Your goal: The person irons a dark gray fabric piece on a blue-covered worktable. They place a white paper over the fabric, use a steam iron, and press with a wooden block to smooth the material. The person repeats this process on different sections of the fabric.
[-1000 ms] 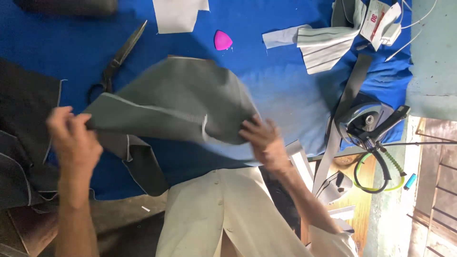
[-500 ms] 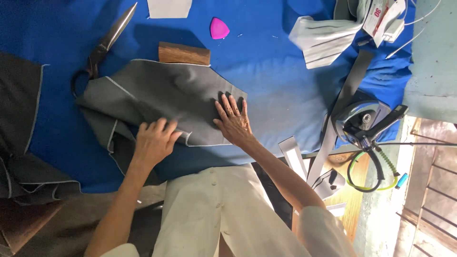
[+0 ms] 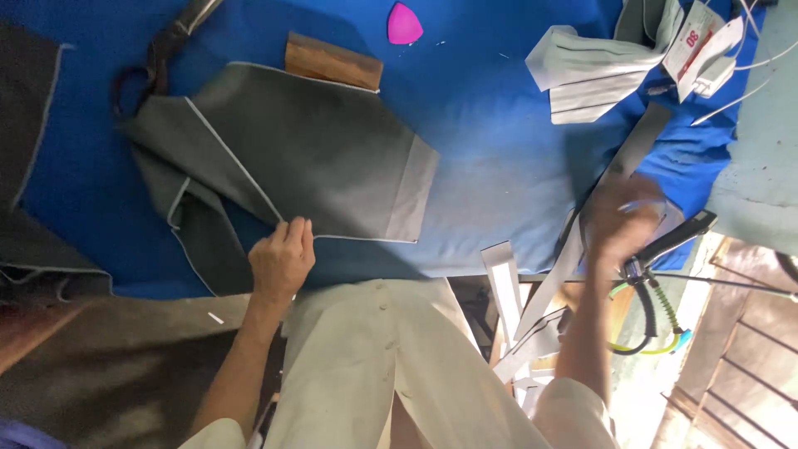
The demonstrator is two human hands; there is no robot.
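Pinning grey garment panel [image 3: 307, 158] flat on blue cloth-covered table [image 3: 499, 166] with left hand [image 3: 283, 259], palm down at near edge. Shifted off panel since half a second ago: right hand [image 3: 622, 218], now blurred over iron [image 3: 665, 241] right of panel; grasp cannot be told.

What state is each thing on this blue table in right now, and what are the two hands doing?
Grey fabric piece: spread flat, one edge folded over.
Left hand: pressing the fabric's near edge.
Right hand: blurred, on the dark iron at the table's edge.
Black-handled scissors: lying down, blades look closed.
Wooden block: lying beside the fabric.
Pink chalk: lying loose.
Pale fabric pieces: folded, piled.
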